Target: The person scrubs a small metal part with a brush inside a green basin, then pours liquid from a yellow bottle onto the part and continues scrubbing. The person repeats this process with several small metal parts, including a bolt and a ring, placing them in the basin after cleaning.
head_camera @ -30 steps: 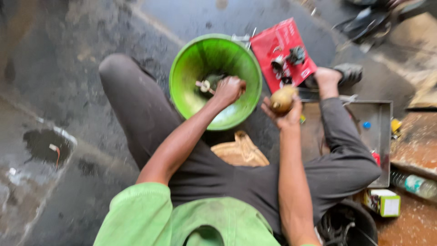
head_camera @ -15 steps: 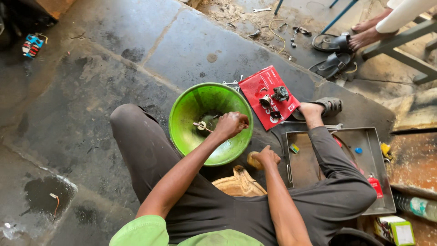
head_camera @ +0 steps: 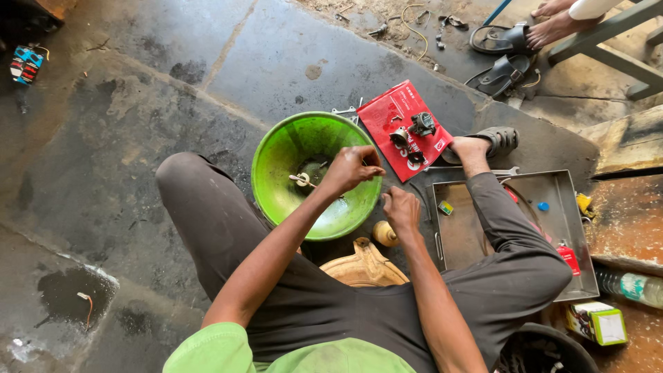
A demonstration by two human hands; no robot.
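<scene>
Left hand (head_camera: 353,168) pinches a small part over the round green plastic bowl (head_camera: 276,159); right hand (head_camera: 400,209), loosely curled and empty, hovers near the tan knob (head_camera: 384,233); a slackened pinch could drop the part among the bowl's pieces.

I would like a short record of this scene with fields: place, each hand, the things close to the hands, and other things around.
place: dark, stained stone floor; person sits on it
left hand: over the green bowl, fingers closed on something small, too small to tell
right hand: low beside the bowl's rim, just above a small tan object
in bowl: small metal parts
near: red packet with metal parts on it; metal tray
far: black sandals; another person's feet
</scene>
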